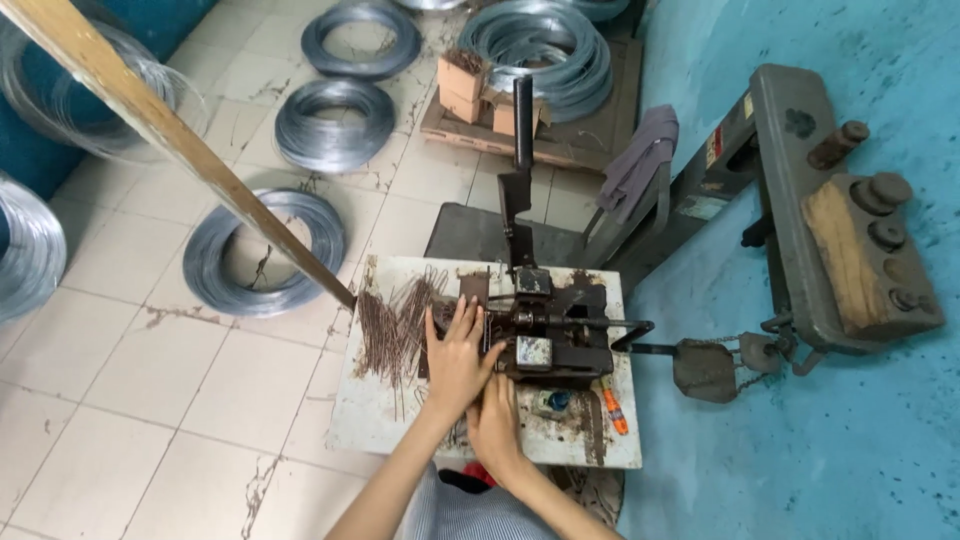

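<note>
A small dark, rusty bench machine (545,330) with an upright black lever (522,160) sits on a stained white work table (380,420). My left hand (458,355) lies flat against the machine's left side, fingers spread, beside a pile of short rusty wire rods (395,325). My right hand (497,425) is just below it, at the machine's front edge, its fingers tucked under the left hand. I cannot tell whether either hand holds a rod.
Several coils of grey wire (265,250) lie on the tiled floor to the left and at the back. A wooden pole (180,140) slants to the table's corner. A heavy grey machine (830,220) stands right by a blue wall. An orange tube (613,408) lies on the table.
</note>
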